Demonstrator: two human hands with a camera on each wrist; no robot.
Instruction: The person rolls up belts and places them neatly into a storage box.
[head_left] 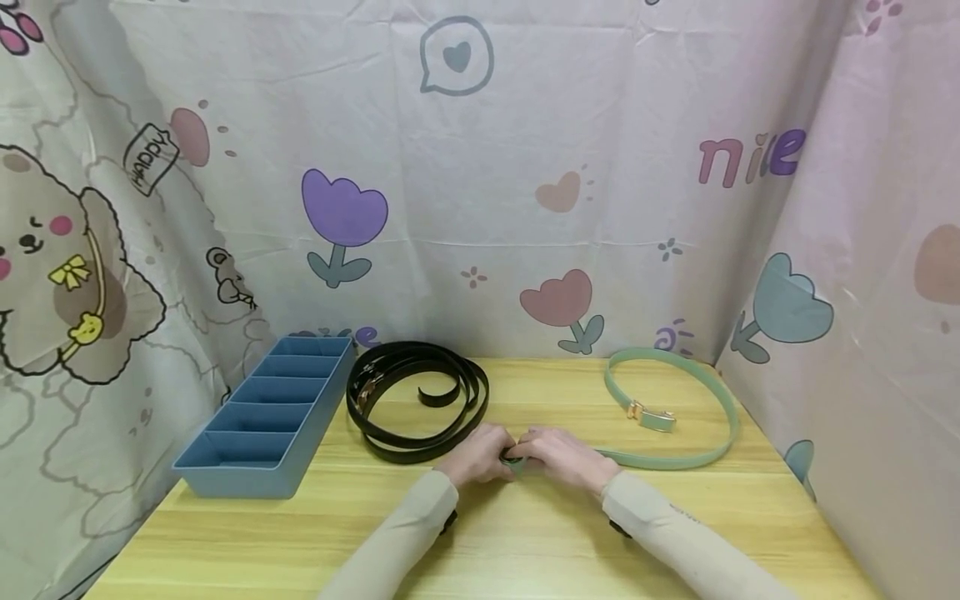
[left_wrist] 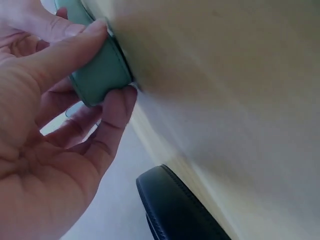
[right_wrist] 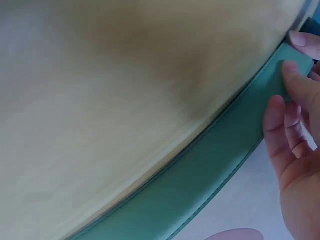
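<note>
A light green belt [head_left: 675,461] stands on its edge on the table, its long strap curving round at the right to a gold-coloured buckle [head_left: 651,416]. Its other end is curled between both hands at the middle. My left hand [head_left: 482,454] pinches the curled end [left_wrist: 102,70] with thumb and fingers, as the left wrist view shows. Close beside it, my right hand [head_left: 561,457] pinches the green strap [right_wrist: 200,170] where it runs into the curl. The fingers partly hide the curl in the head view. Just behind the left hand lie coiled black belts [head_left: 420,450].
A blue-grey box [head_left: 309,450] with several compartments stands at the left of the wooden table [head_left: 510,550]. Patterned cloth [head_left: 465,208] hangs behind the table and along both sides.
</note>
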